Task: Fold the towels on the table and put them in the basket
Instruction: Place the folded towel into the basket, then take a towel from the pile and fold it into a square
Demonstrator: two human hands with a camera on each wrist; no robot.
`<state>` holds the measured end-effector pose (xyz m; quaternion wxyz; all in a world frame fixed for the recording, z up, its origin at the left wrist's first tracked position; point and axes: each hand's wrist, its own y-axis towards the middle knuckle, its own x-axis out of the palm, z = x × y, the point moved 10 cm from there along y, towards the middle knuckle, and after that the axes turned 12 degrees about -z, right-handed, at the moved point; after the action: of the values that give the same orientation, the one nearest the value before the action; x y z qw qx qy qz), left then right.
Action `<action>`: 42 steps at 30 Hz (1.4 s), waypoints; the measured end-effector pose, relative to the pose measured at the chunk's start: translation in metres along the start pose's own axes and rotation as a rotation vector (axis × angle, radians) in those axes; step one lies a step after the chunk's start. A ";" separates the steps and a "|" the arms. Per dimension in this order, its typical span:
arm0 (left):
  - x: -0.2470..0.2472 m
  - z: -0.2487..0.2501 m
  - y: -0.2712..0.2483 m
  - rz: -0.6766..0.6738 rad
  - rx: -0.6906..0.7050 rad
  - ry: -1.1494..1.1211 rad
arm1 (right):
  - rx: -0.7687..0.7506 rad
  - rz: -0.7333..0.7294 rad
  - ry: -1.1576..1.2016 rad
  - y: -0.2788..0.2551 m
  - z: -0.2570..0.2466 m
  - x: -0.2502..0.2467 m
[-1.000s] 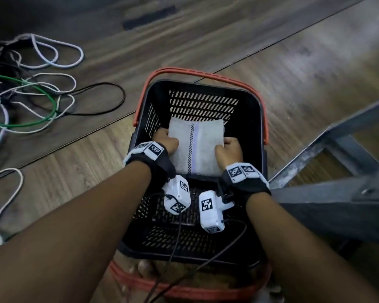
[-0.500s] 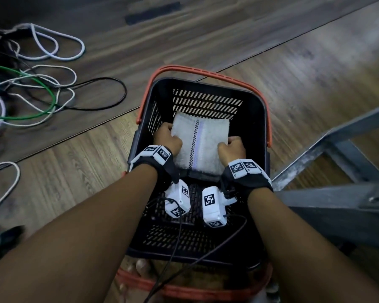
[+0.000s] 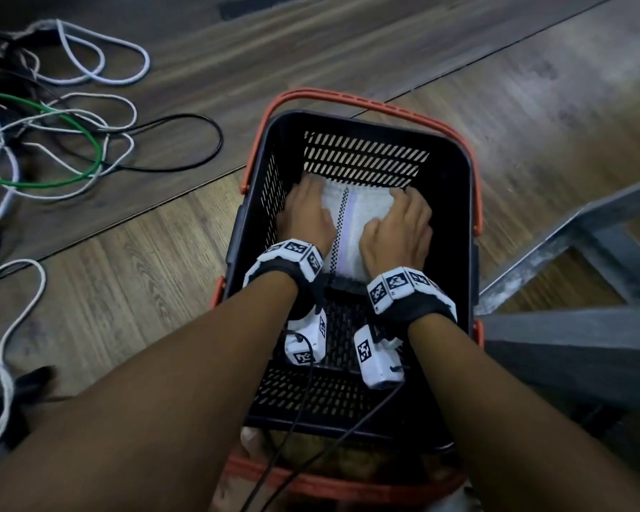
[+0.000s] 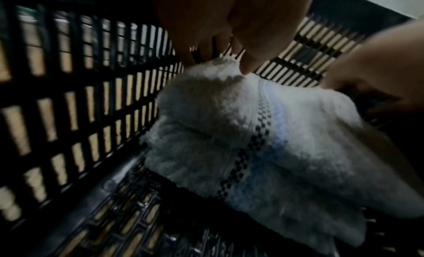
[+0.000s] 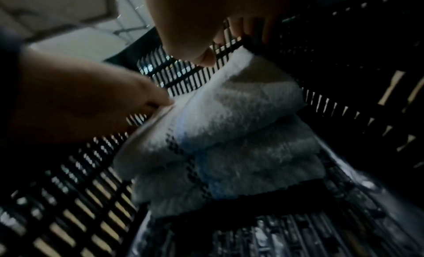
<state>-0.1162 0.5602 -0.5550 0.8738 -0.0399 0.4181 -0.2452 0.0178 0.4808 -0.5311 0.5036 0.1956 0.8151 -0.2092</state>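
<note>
Both hands are down inside the basket (image 3: 472, 201), one on each side of a folded white towel (image 3: 351, 223). The left hand (image 3: 303, 212) lies at the towel's 9 o'clock edge with its fingers stretched forward along the cloth; the left wrist view shows the fingertips at the far corner, but whether they pinch it or only touch it I cannot tell. The right hand (image 3: 398, 227) sits at the 3 o'clock edge with the fingers bent over the towel, pressing or holding that side; the right wrist view is too dark and blurred to settle which.

The towel itself lies in the far half of the basket, toward 12 o'clock, close to the slotted end wall. From the wrist views its near edge shows several stacked layers resting on the basket floor, so it may be more than one folded towel; a checked line and a pale blue stripe run down the top. The near half of the basket floor shows only black mesh.

Outside the basket, cables (image 3: 63, 142) lie on the wooden floor at 10 o'clock, and a grey metal frame (image 3: 569, 327) stands at 3 o'clock. No table or other towels are in view, so how many remain I cannot say. My judgement: this towel is folded and as good as placed; letting go is what remains for it.
</note>
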 end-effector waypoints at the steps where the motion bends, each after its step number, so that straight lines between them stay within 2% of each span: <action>1: 0.004 0.007 0.002 0.009 0.053 0.081 | -0.036 -0.042 -0.075 0.003 -0.003 0.012; 4: 0.035 0.008 0.011 -0.064 0.104 0.347 | -0.002 -0.207 -0.149 0.010 0.016 0.056; 6: 0.054 -0.004 0.016 -0.105 0.093 0.454 | 0.004 -0.178 -0.116 0.009 0.026 0.070; 9: 0.064 -0.014 0.018 -0.071 0.110 0.478 | -0.034 -0.089 -0.098 0.008 0.027 0.072; 12: 0.065 -0.013 0.019 -0.070 0.136 0.438 | -0.034 -0.104 -0.094 0.010 0.027 0.072; 14: 0.062 -0.008 0.015 -0.129 0.129 0.428 | -0.032 -0.147 -0.087 0.010 0.023 0.070; 16: 0.061 -0.003 0.010 -0.260 0.096 0.463 | 0.019 -0.249 -0.103 0.008 0.024 0.069; 18: 0.053 0.004 0.000 -0.406 0.038 0.510 | 0.080 -0.393 -0.188 0.007 0.026 0.062; 19: 0.043 0.009 -0.008 -0.462 -0.007 0.520 | 0.024 -0.531 -0.204 0.002 0.018 0.060; 20: 0.032 0.013 -0.019 -0.509 -0.043 0.534 | -0.065 -0.792 -0.086 -0.015 0.001 0.065; 21: 0.021 0.020 -0.033 -0.557 -0.056 0.561 | -0.149 -1.130 0.067 -0.047 -0.019 0.070; 22: 0.011 0.027 -0.047 -0.601 -0.046 0.594 | -0.253 -1.244 0.118 -0.069 -0.035 0.060; 23: 0.000 0.032 -0.062 -0.626 -0.032 0.619 | -0.168 -1.207 0.049 -0.081 -0.035 0.038; 24: -0.015 0.037 -0.077 -0.621 -0.022 0.624 | -0.061 -1.061 -0.079 -0.084 -0.027 0.013; 25: -0.035 0.044 -0.092 -0.591 -0.020 0.622 | -0.041 -0.888 -0.177 -0.086 -0.029 -0.015; 26: -0.055 0.054 -0.106 -0.548 -0.007 0.631 | -0.064 -0.805 -0.286 -0.097 -0.034 -0.038; 28: -0.094 0.082 -0.135 -0.470 0.036 0.650 | -0.122 -0.748 -0.392 -0.125 -0.047 -0.085; 30: -0.131 0.118 -0.168 -0.414 0.090 0.650 | -0.125 -0.676 -0.372 -0.156 -0.060 -0.148; 34: -0.191 0.206 -0.235 -0.274 0.286 0.611 | -0.111 -0.535 -0.407 -0.215 -0.065 -0.273; 39: -0.241 0.307 -0.333 -0.149 0.448 0.581 | 0.034 -0.435 -0.536 -0.310 -0.052 -0.421; 42: -0.258 0.367 -0.389 -0.122 0.568 0.598 | 0.098 -0.330 -0.473 -0.366 -0.039 -0.497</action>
<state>-0.1319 0.2886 -0.0271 0.6739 0.2512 0.5661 -0.4030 0.0022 0.1416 -0.0142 0.6288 0.0303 0.6848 -0.3671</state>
